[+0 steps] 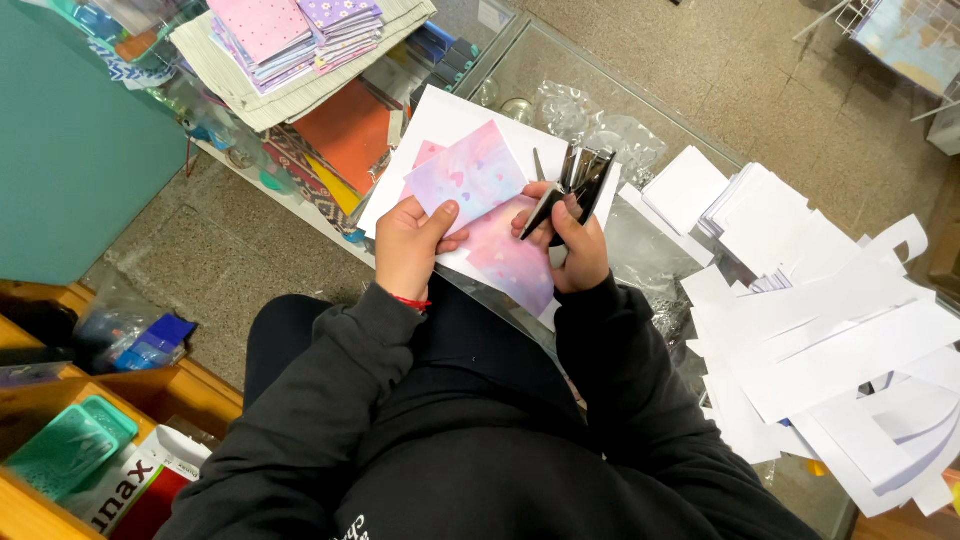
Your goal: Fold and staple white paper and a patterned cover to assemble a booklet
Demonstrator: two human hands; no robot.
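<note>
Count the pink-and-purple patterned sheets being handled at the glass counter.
2. One is under the left hand thumb, upper sheet; the other, lower sheet, lies below the right hand, which grips a black stapler. More may be hidden underneath.

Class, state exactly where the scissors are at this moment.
In the head view, the scissors are in the right hand, just right of the pink-and-blue paper gripped by the left hand.

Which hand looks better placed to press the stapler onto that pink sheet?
Probably the right hand: it already grips the black stapler beside the pink patterned sheet, while the left hand is occupied pinching that sheet.
</note>
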